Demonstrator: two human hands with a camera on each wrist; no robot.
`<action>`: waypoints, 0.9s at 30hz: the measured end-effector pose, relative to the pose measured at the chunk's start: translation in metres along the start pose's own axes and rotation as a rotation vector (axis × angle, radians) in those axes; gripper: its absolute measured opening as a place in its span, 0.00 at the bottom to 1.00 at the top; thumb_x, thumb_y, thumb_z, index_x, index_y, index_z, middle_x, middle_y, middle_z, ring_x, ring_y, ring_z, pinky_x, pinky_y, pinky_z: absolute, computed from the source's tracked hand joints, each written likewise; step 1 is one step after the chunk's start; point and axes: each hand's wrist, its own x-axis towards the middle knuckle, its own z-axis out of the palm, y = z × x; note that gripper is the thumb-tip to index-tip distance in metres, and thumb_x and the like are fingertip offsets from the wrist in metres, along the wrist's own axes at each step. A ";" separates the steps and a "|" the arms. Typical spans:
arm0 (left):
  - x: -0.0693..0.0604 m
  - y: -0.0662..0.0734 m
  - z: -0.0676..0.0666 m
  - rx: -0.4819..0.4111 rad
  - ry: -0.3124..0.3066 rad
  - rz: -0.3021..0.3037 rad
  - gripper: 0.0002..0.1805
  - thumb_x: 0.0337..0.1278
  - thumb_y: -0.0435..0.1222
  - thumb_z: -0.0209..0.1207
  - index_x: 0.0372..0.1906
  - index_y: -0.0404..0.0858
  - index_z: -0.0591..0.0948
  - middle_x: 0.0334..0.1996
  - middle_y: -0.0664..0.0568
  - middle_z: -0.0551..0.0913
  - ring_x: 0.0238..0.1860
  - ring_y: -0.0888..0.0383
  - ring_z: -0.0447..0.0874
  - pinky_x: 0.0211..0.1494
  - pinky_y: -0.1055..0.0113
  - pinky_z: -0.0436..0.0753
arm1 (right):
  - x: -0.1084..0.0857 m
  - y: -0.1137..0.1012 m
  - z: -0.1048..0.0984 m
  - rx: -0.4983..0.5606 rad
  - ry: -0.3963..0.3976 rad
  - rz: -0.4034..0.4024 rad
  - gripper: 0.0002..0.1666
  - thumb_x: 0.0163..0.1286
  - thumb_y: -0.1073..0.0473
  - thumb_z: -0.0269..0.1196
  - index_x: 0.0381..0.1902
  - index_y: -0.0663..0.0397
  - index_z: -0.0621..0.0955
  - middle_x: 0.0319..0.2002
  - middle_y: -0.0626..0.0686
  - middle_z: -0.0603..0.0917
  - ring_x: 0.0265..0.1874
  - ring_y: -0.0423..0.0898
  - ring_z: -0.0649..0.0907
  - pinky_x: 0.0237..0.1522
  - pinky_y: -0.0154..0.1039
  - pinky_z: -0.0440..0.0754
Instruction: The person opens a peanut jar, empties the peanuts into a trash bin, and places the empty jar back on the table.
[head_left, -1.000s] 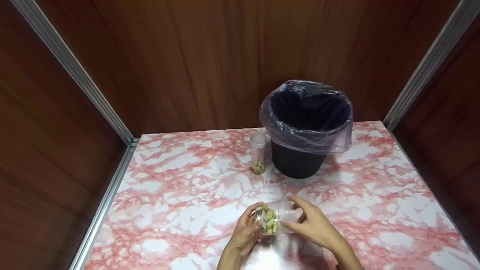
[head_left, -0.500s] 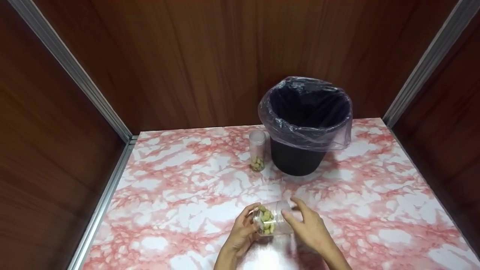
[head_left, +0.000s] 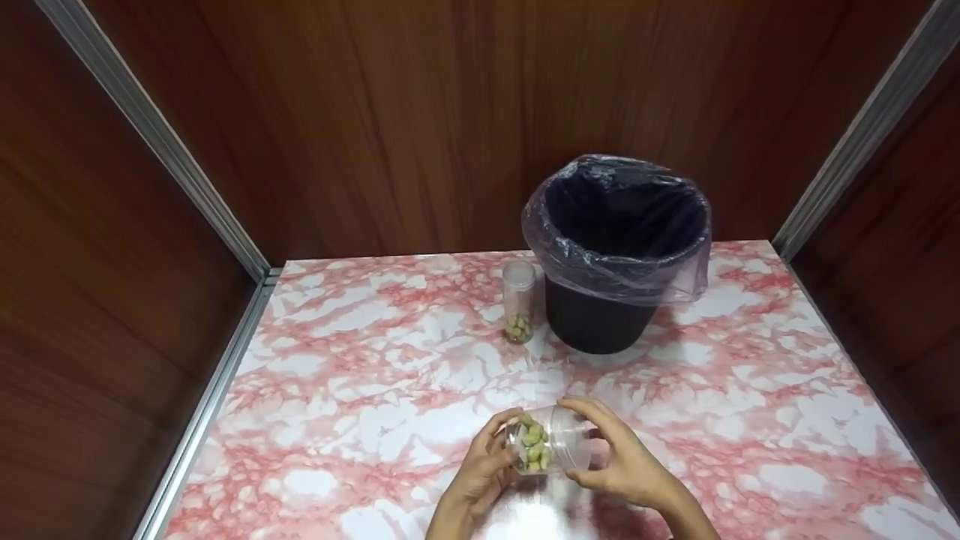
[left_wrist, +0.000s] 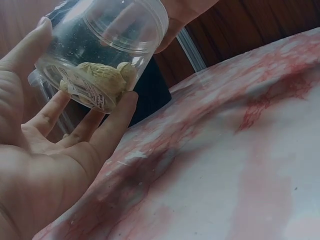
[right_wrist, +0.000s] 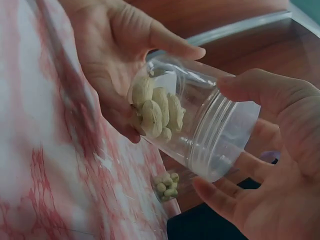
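Note:
A clear plastic jar with peanuts at its base end lies tilted on its side between my hands, above the table. My left hand grips the base end, thumb on the near side and fingers around the far side. On the other end is a translucent ribbed lid; my right hand holds it between thumb and curled fingers. A printed label shows on the jar's base in the left wrist view. Some right-hand fingers are hidden behind the jar in the head view.
A taller clear jar with peanuts at its bottom stands upright further back. Beside it is a black bin lined with a purple bag. Dark wooden panels enclose the marbled red-and-white table.
My right hand has turned on the lid end: its fingers shifted half a second ago and now wrap the lid again. The left hand keeps its hold on the base, nearly still.

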 end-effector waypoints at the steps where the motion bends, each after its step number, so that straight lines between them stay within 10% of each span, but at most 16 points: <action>1: 0.000 0.000 0.000 -0.003 -0.003 0.002 0.35 0.61 0.32 0.63 0.70 0.32 0.60 0.60 0.40 0.70 0.46 0.53 0.81 0.44 0.63 0.85 | 0.000 -0.001 0.000 -0.005 -0.001 -0.007 0.51 0.47 0.66 0.77 0.69 0.48 0.68 0.63 0.51 0.70 0.59 0.52 0.71 0.51 0.50 0.79; 18: -0.007 -0.001 -0.005 -0.033 -0.044 0.029 0.35 0.62 0.31 0.62 0.70 0.32 0.59 0.58 0.43 0.71 0.43 0.57 0.79 0.38 0.69 0.84 | -0.018 0.005 -0.018 -0.085 0.182 0.001 0.53 0.43 0.70 0.79 0.68 0.54 0.69 0.64 0.55 0.69 0.59 0.50 0.72 0.54 0.44 0.79; 27: -0.003 -0.005 -0.006 -0.058 -0.035 0.024 0.35 0.62 0.33 0.63 0.70 0.34 0.59 0.60 0.43 0.72 0.51 0.48 0.81 0.47 0.50 0.84 | -0.050 0.052 -0.064 -0.468 0.455 0.120 0.48 0.36 0.71 0.80 0.58 0.69 0.72 0.54 0.66 0.75 0.53 0.60 0.74 0.54 0.55 0.73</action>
